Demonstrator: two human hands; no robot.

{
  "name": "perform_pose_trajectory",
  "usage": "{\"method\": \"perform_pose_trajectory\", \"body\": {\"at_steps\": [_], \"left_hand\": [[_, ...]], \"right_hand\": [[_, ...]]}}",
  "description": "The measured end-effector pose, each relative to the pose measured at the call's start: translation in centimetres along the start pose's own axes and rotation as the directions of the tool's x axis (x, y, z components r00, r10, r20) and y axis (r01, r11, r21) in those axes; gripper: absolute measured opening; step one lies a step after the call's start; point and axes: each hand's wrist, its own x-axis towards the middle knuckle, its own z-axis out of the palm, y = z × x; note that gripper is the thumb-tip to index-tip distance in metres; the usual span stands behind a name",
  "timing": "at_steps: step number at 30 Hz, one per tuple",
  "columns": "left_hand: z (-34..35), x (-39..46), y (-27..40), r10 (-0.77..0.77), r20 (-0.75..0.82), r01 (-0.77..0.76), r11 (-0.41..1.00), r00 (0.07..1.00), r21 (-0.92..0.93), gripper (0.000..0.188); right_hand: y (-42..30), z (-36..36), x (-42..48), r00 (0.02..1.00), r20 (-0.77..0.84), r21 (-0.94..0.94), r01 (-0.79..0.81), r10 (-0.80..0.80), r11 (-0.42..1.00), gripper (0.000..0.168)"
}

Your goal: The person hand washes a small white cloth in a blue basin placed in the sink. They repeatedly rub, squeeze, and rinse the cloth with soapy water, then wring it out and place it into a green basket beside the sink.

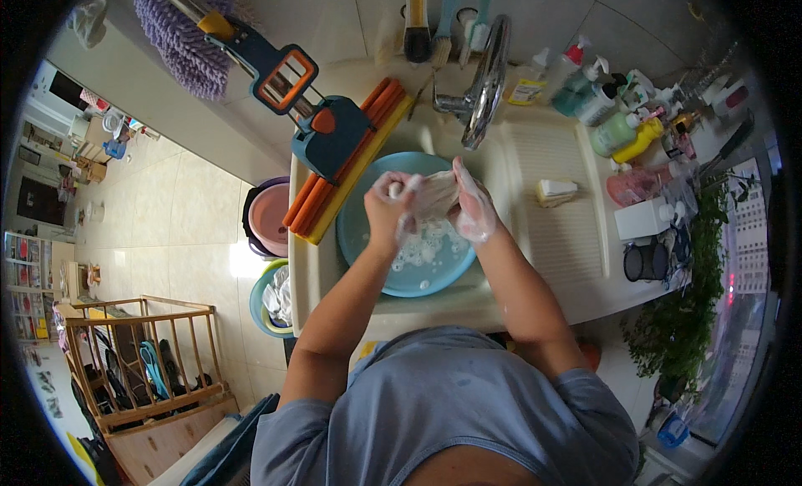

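Both hands are lathered with white suds above a blue plastic basin (410,290) set in the sink. A pale, wet cloth (437,195) stretches between them; what kind of cloth it is, I cannot tell. My left hand (390,205) has its fingers curled tightly on one end. At the other end, my right hand (474,207) grips the cloth with the thumb side raised. Soap foam (426,251) floats on the water below. Behind the basin stands a chrome faucet (487,79).
A squeeze mop (335,138) with an orange-and-yellow head leans across the sink's left side. On the ribbed drainboard (554,235) at right lies a whitish bar, probably soap (556,191). Several pump bottles (617,132) line the right edge. Stacked basins (269,217) stand on the floor at left.
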Motion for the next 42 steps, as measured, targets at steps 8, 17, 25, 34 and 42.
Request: {"method": "perform_pose_trajectory", "body": {"at_steps": [8, 17, 25, 34, 42], "left_hand": [[2.5, 3.9, -0.7, 0.477, 0.023, -0.319, 0.55, 0.879, 0.772, 0.025], [3.7, 3.3, -1.0, 0.503, 0.15, -0.388, 0.411, 0.851, 0.825, 0.023], [3.8, 4.3, -0.7, 0.532, 0.135, -0.44, 0.503, 0.836, 0.744, 0.019], [3.6, 2.8, -0.6, 0.598, 0.22, -0.534, 0.419, 0.771, 0.734, 0.02], [3.6, 3.6, -0.8, 0.522, 0.117, -0.411, 0.492, 0.845, 0.768, 0.022]], "right_hand": [[3.2, 3.0, 0.0, 0.991, -0.132, -0.275, -0.012, -0.026, 0.961, 0.038], [2.6, 1.8, -1.0, 0.975, -0.219, -0.237, -0.033, -0.021, 0.971, 0.029], [3.3, 0.4, 0.4, 0.996, 0.069, -0.148, 0.07, -0.06, 0.987, 0.04], [3.8, -1.9, 3.2, 0.913, 0.252, -0.698, 0.4, -0.319, 0.594, 0.031], [2.6, 1.0, 0.4, 0.999, -0.03, 0.004, -0.045, 0.045, 0.999, 0.027]]}}
